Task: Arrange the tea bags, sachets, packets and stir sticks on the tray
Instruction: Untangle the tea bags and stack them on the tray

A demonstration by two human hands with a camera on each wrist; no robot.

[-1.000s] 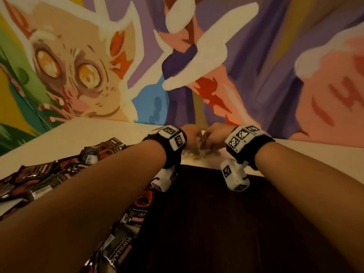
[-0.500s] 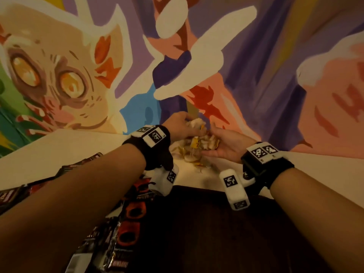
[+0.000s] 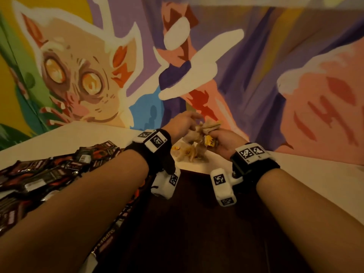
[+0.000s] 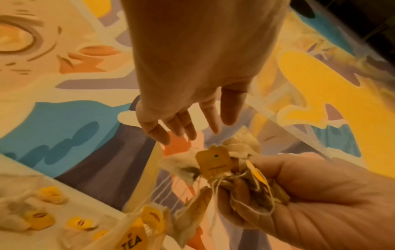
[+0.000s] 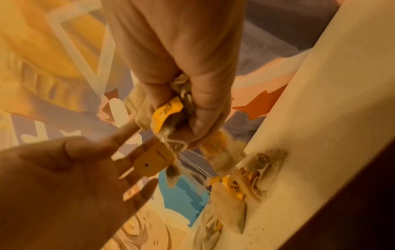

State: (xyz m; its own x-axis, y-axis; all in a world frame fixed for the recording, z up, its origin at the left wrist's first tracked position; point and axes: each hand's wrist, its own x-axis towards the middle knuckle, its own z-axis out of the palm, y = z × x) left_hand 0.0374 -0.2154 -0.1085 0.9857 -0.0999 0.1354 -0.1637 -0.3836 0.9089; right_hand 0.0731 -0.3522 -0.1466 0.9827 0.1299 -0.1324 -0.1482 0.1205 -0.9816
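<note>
Tea bags (image 4: 241, 170): bunched cluster with yellow tags and tangled strings, lifted above the tabletop, inside the right hand's closed fist.
Right hand (image 3: 223, 142): fingers curled tight round the cluster; several bags and tags dangling below the fist on their strings.
Left hand (image 4: 192, 108): fingers straight and spread, holding nothing, just beside the cluster, fingertips near the topmost bag without clear contact.
Loose tea bags (image 5: 262, 170): small heap flat on the pale tabletop (image 3: 325, 174), directly beneath both hands; some strings seem to run up from it to the held cluster.
Tray (image 3: 197, 223): dark surface, taken to be the tray, nearer the body than both hands, between the forearms; no tea bags seen on it.
Risk, tangling: strings knotted together, so pulling one bag free likely drags others along or tears a tag off.
Risk, dropping: dangling bags held only by string, liable to slip off short of the tray.
Risk, tearing: tight squeeze on thin paper could split a bag; fine specks already on the tabletop by the heap.
Dark packets (image 3: 45, 174): heap outboard of the left forearm, partly under it.
Obstruction: left forearm lying across the packets.
Stir sticks: not identifiable.
</note>
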